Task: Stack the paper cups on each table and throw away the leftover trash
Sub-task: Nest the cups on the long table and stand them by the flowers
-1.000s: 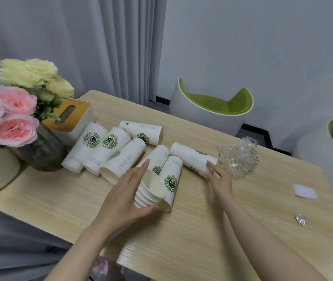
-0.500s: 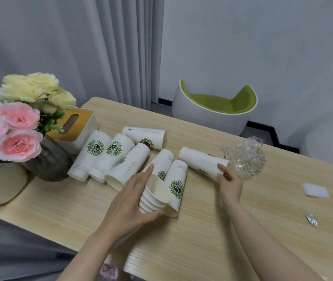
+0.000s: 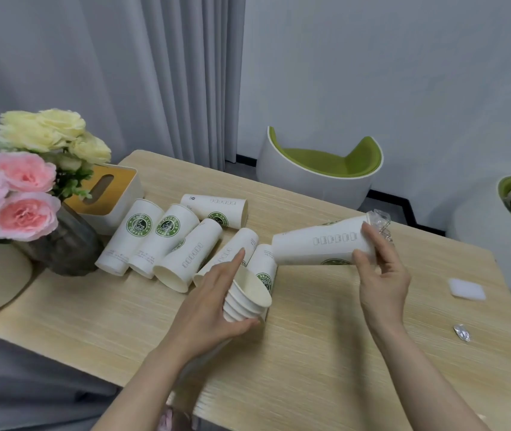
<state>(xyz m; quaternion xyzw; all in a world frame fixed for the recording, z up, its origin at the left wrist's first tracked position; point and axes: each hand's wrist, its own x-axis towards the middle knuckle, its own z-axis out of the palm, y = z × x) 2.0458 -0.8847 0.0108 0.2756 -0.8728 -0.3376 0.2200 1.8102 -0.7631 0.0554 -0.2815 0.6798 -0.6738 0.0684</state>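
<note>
Several white paper cups with green logos [image 3: 142,234] lie on their sides on the wooden table [image 3: 310,353]. My left hand [image 3: 210,306] grips a nested stack of cups [image 3: 248,293], its open mouth facing up and right. My right hand [image 3: 382,275] holds a single paper cup [image 3: 319,247] by its wide end, lifted off the table and lying level, its base pointing left toward the stack. A crumpled clear plastic wrapper [image 3: 382,222] shows just behind that cup's rim.
A vase of pink and yellow flowers [image 3: 30,188] and a tissue box [image 3: 108,194] stand at the left. A white pad [image 3: 467,289] and a small foil scrap [image 3: 462,332] lie at the right. Green-cushioned chairs [image 3: 322,169] stand beyond the table.
My right hand has taken the cup that lay by the plastic wrapper and lifted it off the table. My left hand still holds the stack.
</note>
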